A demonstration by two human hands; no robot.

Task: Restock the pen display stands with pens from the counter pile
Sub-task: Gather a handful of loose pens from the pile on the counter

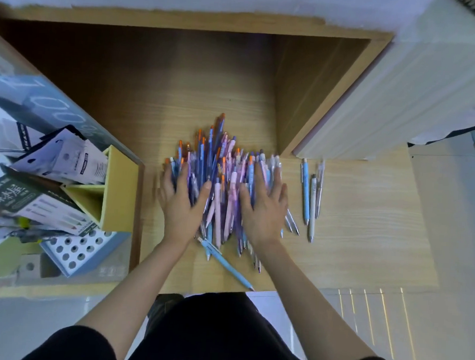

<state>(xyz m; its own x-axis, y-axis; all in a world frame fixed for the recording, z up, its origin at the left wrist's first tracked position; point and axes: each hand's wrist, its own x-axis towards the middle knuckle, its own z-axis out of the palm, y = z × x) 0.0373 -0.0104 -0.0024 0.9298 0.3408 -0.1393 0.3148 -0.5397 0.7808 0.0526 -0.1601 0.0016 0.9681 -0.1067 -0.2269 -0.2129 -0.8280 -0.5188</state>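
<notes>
Pen pile (223, 165) lies on the counter (366, 229), display stands (79, 249) left, loose pens (306, 189) right.

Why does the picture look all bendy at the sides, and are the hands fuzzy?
Head view: the wide lens bends the counter edges and stretches the corners; the left hand has slightly smeared fingers, the right hand looks sharper; the pen pile is clear; the packs far left are blurry; thin bright light stripes lie lower right.
</notes>
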